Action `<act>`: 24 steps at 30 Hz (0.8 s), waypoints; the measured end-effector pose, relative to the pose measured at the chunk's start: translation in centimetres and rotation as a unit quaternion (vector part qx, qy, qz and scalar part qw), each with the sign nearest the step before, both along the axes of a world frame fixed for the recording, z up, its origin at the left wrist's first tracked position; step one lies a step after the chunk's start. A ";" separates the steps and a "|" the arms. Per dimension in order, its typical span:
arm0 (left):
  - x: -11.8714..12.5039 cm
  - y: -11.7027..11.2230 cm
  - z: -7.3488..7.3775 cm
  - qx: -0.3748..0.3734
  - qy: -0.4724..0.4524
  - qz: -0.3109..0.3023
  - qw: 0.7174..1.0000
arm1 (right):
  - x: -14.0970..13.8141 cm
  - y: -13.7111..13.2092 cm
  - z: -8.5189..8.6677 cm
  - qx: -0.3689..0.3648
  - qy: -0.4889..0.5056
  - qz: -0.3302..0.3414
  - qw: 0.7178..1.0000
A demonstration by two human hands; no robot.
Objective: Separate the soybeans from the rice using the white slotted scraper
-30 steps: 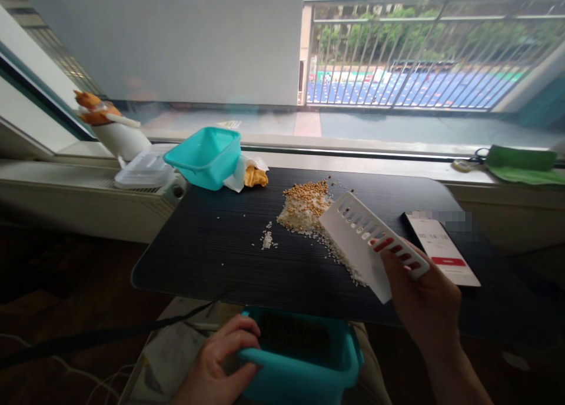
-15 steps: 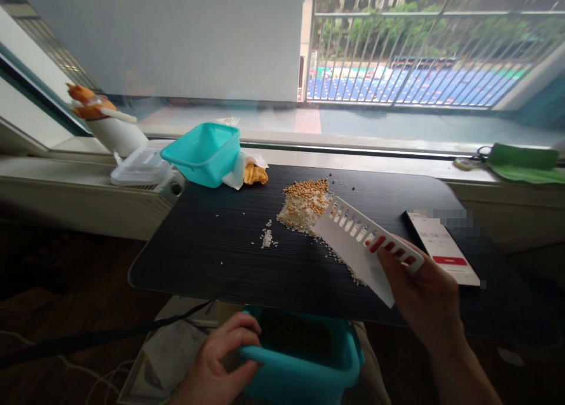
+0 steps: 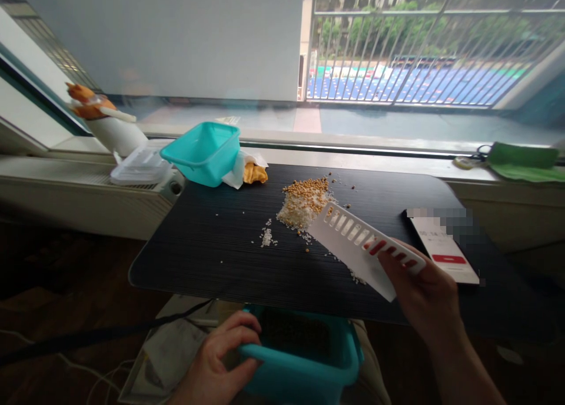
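The scraper (image 3: 353, 253) tilts over the surface (image 3: 198, 246), its far end at the near right side of the pile (image 3: 304, 208) of white grains and yellow beans. The right hand (image 3: 426, 293) is closed round its slotted edge. The left hand (image 3: 220, 352) curls over the rim of the bin (image 3: 300, 364), below the surface's near edge. The phone (image 3: 450, 249) lies right of the scraper; the tub (image 3: 203, 158) sits far left.

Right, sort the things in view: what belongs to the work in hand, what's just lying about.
Likely in use: white slotted scraper, held by the right hand; grain pile; lower teal tub, rim in the left hand.

Lying about, seemingly: phone; green item; clear lid; crumpled yellow item; upper teal tub, perhaps.
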State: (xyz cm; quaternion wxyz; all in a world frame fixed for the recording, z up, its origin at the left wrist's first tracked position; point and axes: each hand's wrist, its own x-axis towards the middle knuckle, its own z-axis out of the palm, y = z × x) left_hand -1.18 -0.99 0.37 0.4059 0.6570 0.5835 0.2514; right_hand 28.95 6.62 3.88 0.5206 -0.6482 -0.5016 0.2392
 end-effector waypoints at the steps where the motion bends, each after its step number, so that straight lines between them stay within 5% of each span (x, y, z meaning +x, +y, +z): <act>1: 0.0 -0.1 -0.1 -0.001 0.001 -0.001 1.000 | 0.0 0.3 -0.3 0.002 0.010 0.011 1.000; 6: -0.2 -0.2 -0.3 -0.009 0.004 0.000 1.000 | 0.0 2.0 -1.8 0.008 0.009 0.090 0.996; 10: -0.1 0.0 -0.2 -0.011 -0.001 0.006 1.000 | 0.0 2.0 -1.3 0.014 0.005 0.147 0.989; 17: 0.0 -0.2 -0.1 -0.015 -0.021 0.019 0.999 | 0.9 -0.1 -0.4 -0.029 0.069 0.093 0.993; 24: 0.0 -0.1 0.3 -0.018 -0.025 0.020 0.999 | 0.7 -2.0 -0.7 -0.082 0.117 0.172 0.975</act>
